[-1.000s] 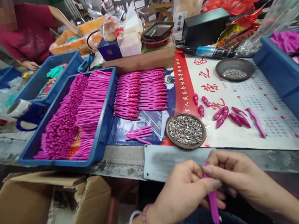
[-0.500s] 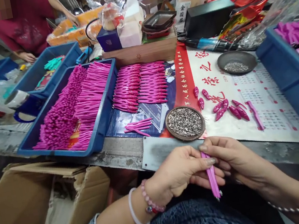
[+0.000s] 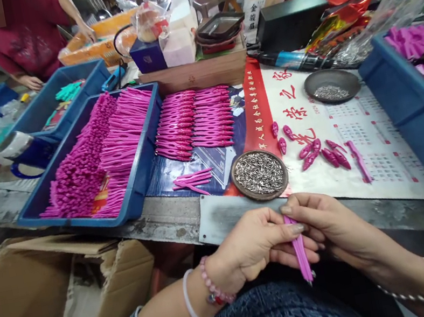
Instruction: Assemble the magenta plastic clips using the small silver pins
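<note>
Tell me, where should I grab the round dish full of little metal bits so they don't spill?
Grip the dish by its raised brown rim, at two opposite edges, coming straight down from above. It is shallow, sits flat on the table and is heaped with loose metal bits, so it probably needs lifting level, not tilted.

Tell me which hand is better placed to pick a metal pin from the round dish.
Probably the right hand: it sits just below the dish of pins, while the left hand grips the pink strip from farther left.
</note>
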Available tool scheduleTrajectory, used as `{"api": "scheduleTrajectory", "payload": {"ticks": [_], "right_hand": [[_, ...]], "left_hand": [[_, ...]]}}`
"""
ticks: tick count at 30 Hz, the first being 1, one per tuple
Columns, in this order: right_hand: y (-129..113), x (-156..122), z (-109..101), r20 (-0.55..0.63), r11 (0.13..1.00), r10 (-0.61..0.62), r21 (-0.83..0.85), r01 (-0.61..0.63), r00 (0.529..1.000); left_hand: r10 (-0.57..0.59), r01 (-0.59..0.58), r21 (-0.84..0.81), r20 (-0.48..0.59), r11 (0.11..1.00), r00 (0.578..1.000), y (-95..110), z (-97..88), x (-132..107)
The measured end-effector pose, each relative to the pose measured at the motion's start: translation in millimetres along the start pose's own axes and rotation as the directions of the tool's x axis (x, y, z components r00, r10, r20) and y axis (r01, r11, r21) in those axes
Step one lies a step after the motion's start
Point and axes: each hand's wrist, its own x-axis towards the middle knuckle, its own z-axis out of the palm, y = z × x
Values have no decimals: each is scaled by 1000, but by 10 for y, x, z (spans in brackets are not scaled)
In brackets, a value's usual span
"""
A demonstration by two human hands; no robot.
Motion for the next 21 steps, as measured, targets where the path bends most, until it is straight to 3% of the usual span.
{"api": "scheduleTrajectory", "payload": {"ticks": [2, 4, 6, 8, 10, 12, 14, 21], "right_hand": [[-40, -40, 7, 0, 995, -72, -72, 72, 997], [-101, -98, -6, 0, 940, -249, -242, 241, 969], [-167, -154, -46, 39, 753, -483, -491, 438, 875], [-218, -188, -109, 135, 477, -661, -683, 553, 738], [-244, -196, -175, 225, 268, -745, -761, 590, 628], [-248, -190, -224, 276, 154, -781, -784, 601, 560], [-242, -190, -245, 295, 109, -793, -793, 599, 534], [-214, -228, -200, 287, 103, -796, -803, 587, 533]], "left_hand": [[45, -44, 30, -13, 999, 999, -15, 12, 14], [157, -156, 105, -7, 982, 988, -20, 28, 36], [282, -282, 218, 32, 934, 959, -8, 44, 71], [371, -380, 313, 91, 870, 924, 14, 56, 122], [426, -445, 366, 135, 818, 894, 33, 65, 183], [466, -491, 396, 164, 776, 869, 40, 74, 240], [478, -503, 432, 175, 748, 861, 39, 81, 273], [448, -471, 535, 184, 701, 875, 60, 70, 242]]}}
